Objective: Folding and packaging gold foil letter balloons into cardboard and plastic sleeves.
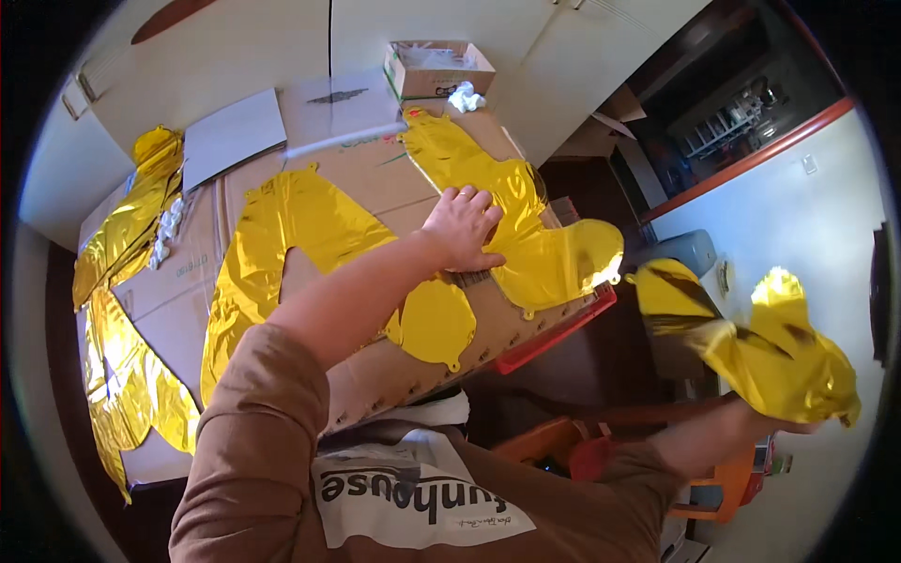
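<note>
My left hand (463, 230) lies with fingers apart on the left edge of a flat, shiny gold foil balloon (516, 192), at the far right of the cardboard-covered table. Out to the right, off the table, my right hand holds another gold foil balloon (779, 361). Its crumpled foil hangs over the hand and hides most of the fingers; part of it is smeared by motion. Beneath my left forearm spreads a third uninflated gold foil balloon (253, 253), curved and with small tabs at its rim. More gold foil (131, 244) lies along the table's left side.
Flattened cardboard (352, 192) covers the table. At the back stand an open carton (441, 70) of clear plastic and a crumpled white tissue (465, 97). A white sheet (235, 139) lies back left. Right of the table are a red edge (554, 333), a grey bin (690, 251) and an orange chair (723, 493).
</note>
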The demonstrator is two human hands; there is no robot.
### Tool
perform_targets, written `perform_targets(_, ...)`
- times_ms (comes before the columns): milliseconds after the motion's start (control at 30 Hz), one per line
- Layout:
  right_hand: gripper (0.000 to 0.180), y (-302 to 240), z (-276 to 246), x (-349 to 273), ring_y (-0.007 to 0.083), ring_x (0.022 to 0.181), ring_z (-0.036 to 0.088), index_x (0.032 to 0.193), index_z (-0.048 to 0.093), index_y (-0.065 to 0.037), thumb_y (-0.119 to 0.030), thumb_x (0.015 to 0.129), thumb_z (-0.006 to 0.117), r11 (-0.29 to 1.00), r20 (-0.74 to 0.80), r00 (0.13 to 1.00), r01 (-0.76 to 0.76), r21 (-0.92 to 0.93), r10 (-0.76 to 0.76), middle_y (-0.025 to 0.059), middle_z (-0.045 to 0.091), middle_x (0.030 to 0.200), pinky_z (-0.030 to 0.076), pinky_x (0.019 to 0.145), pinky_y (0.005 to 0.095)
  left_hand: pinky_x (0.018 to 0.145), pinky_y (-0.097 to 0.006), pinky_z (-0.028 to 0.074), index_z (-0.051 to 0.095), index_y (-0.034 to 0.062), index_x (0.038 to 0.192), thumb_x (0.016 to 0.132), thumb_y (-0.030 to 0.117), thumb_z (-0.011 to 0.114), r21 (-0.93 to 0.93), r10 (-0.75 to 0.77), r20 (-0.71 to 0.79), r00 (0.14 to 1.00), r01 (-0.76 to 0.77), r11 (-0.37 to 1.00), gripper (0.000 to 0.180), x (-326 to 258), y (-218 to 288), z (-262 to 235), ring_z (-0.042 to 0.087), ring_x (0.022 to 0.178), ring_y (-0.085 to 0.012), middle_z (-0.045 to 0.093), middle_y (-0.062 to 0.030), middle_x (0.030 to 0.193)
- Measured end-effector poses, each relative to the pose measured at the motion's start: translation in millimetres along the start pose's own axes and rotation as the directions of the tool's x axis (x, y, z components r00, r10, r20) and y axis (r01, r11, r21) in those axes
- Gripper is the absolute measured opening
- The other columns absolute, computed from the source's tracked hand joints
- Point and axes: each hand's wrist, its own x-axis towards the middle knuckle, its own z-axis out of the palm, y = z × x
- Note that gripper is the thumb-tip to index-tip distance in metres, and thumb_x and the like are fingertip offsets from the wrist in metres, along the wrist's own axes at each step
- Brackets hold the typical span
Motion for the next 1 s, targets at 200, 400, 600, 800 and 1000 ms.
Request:
perform_targets(200,0.034,-31.7,76.3,22.0,0.0239,0.098,0.062,0.118,0.062,-0.003,-0.028,0.094,0.061,0.992,0.162,0.982,0.106,-0.064,-0.094,0.0110,0.063,0.113,0.051,0.084,0.0405,0.115,-0.049,0.028,0.060,0.0097,0.127,0.084,0.065,0.062,-0.088,-0.030,-0.143,0.989,0.018,0.996,0.070,-3.8,-10.1,8.2,0.046,0.129,-0.0324,0.054,-0.0131,0.130)
perform_targets(400,0.026,-64.8,262.6,-69.7,0.0192,0.083,0.065,0.106,0.068,-0.003,-0.025,0.094,0.063,0.986,0.454,0.889,-0.025,0.165,-0.053,0.0083,0.069,0.098,0.052,0.073,0.0360,0.114,-0.046,0.034,0.059,0.0070,0.133,0.094,0.057,0.058,-0.751,-0.311,-0.225,0.923,0.040,0.660,0.063,-72.5,-19.1,-57.2,0.053,0.126,-0.0311,0.056,-0.0133,0.135)
perform_targets(600,0.016,-142.2,407.7,-225.3,0.0259,0.066,0.066,0.088,0.067,-0.007,-0.022,0.092,0.063,0.967,0.599,0.796,-0.083,0.241,-0.081,0.0076,0.068,0.074,0.052,0.063,0.0398,0.111,-0.045,0.040,0.037,0.0071,0.150,0.102,0.040,0.056,-0.868,-0.287,0.109,0.952,-0.050,-0.494,0.061,-204.7,38.6,-129.2,0.048,0.132,-0.0272,0.048,-0.0107,0.148)
perform_targets(800,0.015,-134.7,482.4,-393.1,0.0365,0.068,0.068,0.080,0.064,-0.010,-0.024,0.086,0.062,0.981,0.805,0.591,0.126,-0.149,0.046,0.0127,0.070,0.075,0.052,0.062,0.0511,0.103,-0.041,0.049,0.033,0.0036,0.151,0.096,0.028,0.069,-0.677,-0.286,0.426,0.858,0.093,-0.730,0.070,-301.4,42.6,-103.8,0.058,0.123,-0.0253,0.055,-0.0145,0.140)
perform_targets(1000,0.023,-114.0,487.1,-479.7,0.0376,0.079,0.070,0.090,0.068,-0.008,-0.030,0.087,0.059,0.957,0.893,0.423,0.163,-0.240,0.152,0.0130,0.071,0.085,0.053,0.074,0.0528,0.090,-0.032,0.054,0.061,0.0017,0.127,0.101,0.015,0.061,-0.945,-0.464,0.315,0.828,0.316,-0.079,0.029,-370.5,-4.8,-124.2,0.066,0.103,-0.0152,0.069,-0.0077,0.117)
